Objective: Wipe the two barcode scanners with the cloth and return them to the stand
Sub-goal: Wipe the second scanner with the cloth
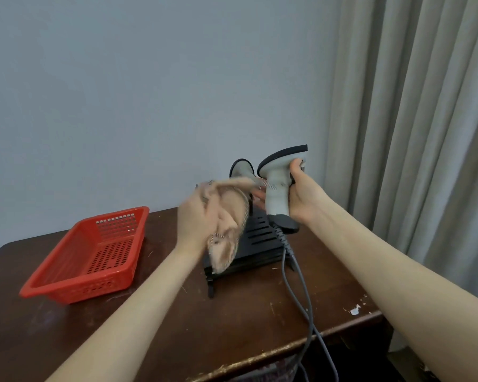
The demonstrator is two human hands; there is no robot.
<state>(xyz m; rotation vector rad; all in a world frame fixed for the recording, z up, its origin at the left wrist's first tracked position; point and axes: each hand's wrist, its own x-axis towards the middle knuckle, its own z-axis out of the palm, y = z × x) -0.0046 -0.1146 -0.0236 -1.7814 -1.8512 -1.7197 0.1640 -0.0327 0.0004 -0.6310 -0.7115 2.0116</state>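
Head view: right hand (305, 197) grips scanner (277, 188); left hand (193, 216) clutches cloth (229, 216) beside it, apparently wiping; next, reseat it in stand (259, 235) below.

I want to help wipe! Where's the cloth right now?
In the head view, the cloth is in the left hand, left of the held scanner, above the black stand.

Dark wooden table (246, 321), surface worn, with a paint chip (355, 310) near the front right corner. A red perforated basket (66, 252) sits toward the left edge. A black slotted stand (259, 235) sits toward the back edge. Grey cables (283, 267) trail over the front edge.
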